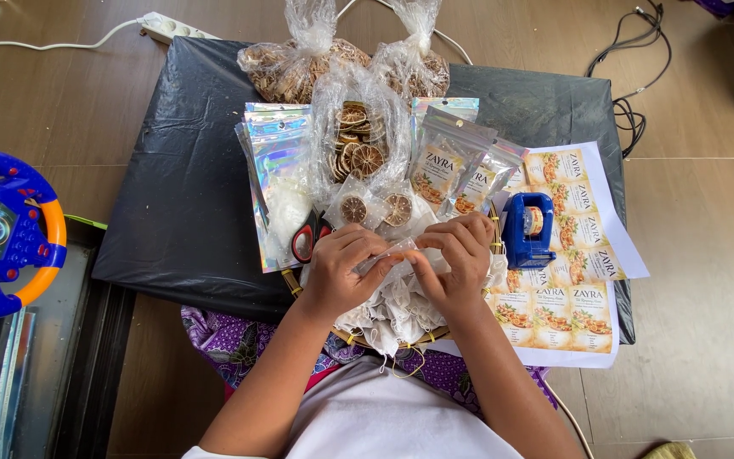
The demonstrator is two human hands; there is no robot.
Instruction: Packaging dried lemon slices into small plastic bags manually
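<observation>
Black sheet (180, 170); clear packet (388, 253) between left hand (341, 268), right hand (456, 259).

Left hand (343, 270), right hand (456, 263) pinching together

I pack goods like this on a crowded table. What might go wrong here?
The small clear sachet, pinched between the left hand and right hand, could slip or spill. The scissors lie right beside the left hand, so a nick seems possible. The white pouches below may slide off.
</observation>
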